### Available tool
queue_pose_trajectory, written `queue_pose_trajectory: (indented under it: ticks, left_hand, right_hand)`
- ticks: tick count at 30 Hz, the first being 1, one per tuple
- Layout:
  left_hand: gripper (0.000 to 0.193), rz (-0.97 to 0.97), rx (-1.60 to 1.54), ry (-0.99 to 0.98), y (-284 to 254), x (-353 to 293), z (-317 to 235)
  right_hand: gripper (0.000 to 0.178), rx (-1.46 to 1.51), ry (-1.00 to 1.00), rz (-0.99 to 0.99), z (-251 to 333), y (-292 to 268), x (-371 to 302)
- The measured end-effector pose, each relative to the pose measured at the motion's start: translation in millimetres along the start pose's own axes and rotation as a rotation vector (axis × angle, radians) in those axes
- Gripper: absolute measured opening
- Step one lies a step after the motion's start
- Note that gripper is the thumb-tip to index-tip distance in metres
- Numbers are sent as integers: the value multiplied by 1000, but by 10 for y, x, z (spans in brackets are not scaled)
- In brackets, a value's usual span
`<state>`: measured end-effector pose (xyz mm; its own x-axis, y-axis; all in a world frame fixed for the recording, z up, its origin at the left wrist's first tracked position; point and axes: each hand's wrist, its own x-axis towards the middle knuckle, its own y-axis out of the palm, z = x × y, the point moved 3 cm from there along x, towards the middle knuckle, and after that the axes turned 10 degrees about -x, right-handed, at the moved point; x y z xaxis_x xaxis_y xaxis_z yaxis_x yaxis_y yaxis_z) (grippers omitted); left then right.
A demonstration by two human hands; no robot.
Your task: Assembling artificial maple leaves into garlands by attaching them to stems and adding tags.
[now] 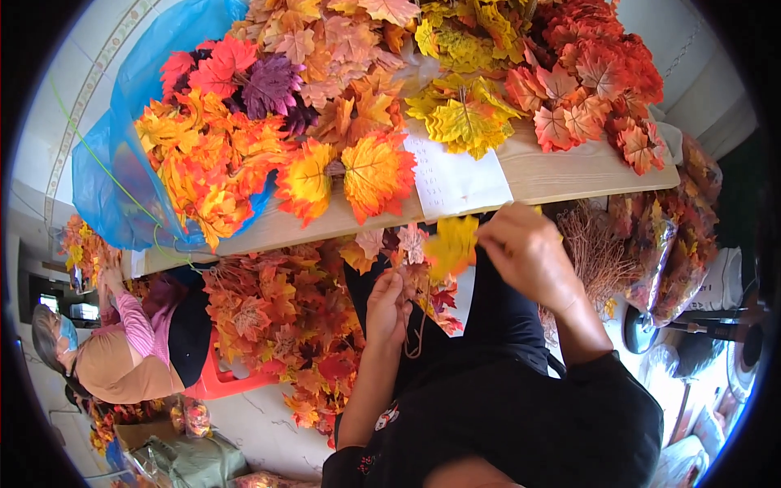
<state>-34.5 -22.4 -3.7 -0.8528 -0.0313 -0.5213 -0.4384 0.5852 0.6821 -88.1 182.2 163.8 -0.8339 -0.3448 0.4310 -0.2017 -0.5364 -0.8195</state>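
Observation:
My left hand (389, 307) is closed round the thin brown stem of an artificial leaf garland (412, 244), in front of my lap below the table edge. Pinkish and red leaves stick out from that garland, and a loop of its brown stem hangs under my fingers. My right hand (530, 256), at the table's front edge, pinches a yellow artificial leaf (451, 249) by its side. The yellow leaf is slightly blurred and overlaps the garland's leaves. My right fingertips are partly turned away.
On the wooden table (553, 175) lie heaps of orange, red, purple and yellow leaves (464, 122), a white paper (455, 180) and a blue plastic bag (106, 195). Leaf garlands (268, 325) hang below. At left a masked person (122, 358) works; brown stems (594, 252) bundle at right.

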Motion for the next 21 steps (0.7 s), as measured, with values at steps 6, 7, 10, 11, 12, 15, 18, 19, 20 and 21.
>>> queue_pose_trajectory:
  ticks: [6,7,10,11,12,15,18,19,20,21]
  left_hand:
    - [18,96,111,-10,300,-4,49]
    - [18,41,130,-8,330,-25,51]
    - [18,61,89,-8,259,45,112]
    - [18,45,92,-10,232,43,128]
    - [18,45,67,-16,215,38,136]
    - [16,57,14,-21,192,45,117]
    - [16,22,47,-15,172,9,118]
    - [17,20,75,3,174,10,120]
    - [17,19,103,20,177,8,120]
    - [17,17,104,18,184,-3,122]
  right_hand:
    - [5,208,-59,277,-179,888,-347]
    - [9,311,14,260,-171,952,-362]
    - [17,598,264,247,-114,1084,-397]
    - [17,610,270,257,-99,1153,-422]
    - [18,689,323,266,-87,1215,-442]
    - [23,752,332,288,-50,1238,-451]
    - [23,721,358,324,-13,1227,-462]
    - [23,716,357,318,-15,1233,-450]
    - [22,712,357,312,-16,1234,-445]
    - [22,713,359,313,-14,1231,-449]
